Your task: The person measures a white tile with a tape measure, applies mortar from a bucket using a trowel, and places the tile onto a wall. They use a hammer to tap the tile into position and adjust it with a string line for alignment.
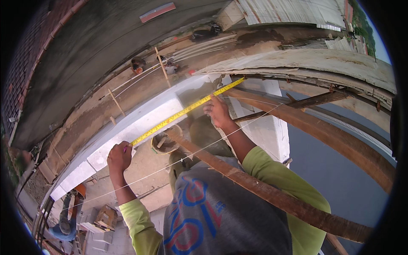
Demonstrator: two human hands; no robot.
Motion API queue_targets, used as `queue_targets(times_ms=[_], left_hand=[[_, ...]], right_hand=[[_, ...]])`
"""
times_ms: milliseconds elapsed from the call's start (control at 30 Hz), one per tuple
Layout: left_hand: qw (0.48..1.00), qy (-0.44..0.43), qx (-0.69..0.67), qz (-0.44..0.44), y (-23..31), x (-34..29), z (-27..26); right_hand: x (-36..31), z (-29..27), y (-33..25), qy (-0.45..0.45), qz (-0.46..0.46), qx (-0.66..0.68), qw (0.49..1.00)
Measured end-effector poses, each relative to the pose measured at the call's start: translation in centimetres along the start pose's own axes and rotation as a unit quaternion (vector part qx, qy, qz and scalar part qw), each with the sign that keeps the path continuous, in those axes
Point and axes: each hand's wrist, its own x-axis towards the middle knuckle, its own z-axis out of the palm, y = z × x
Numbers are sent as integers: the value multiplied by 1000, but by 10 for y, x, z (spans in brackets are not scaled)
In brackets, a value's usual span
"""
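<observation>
A yellow tape measure [170, 119] is drawn out in a slant along the top of a white block wall [153, 120]. Its near-left end is in my closed left hand [119, 156], where a bit of pink shows between the fingers. Farther up the blade, my right hand [217, 112] grips the tape's lower edge with bent fingers. Past that hand, the blade runs on to the underside of a weathered roof edge [297, 70]. Below the tape, a bucket [163, 143] with a stick-like tool in it is partly hidden by a wooden beam [229, 170].
A thin white string [182, 160] crosses in front of me. A second beam [323, 123] slopes down at the right. At lower left a co-worker [66, 225] is near stacked blocks [100, 233]. Far below the wall are bamboo poles [162, 66], a person [171, 68] and a motorcycle [207, 32].
</observation>
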Motion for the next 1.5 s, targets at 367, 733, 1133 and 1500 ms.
queue_targets(times_ms=[367,733,1133,1500], left_hand=[[1000,16,-8,4,1,4,2],[1000,-5,4,-13,3,3,4],[1000,-15,3,-11,11,5,4],[1000,-9,-9,-11,15,3,6]], right_hand=[[10,-10,-3,-15,0,-3,1000],[11,-12,0,-13,-6,-3,1000],[12,-13,-1,-16,2,-14,1000],[16,-19,-3,-9,3,-20,1000]])
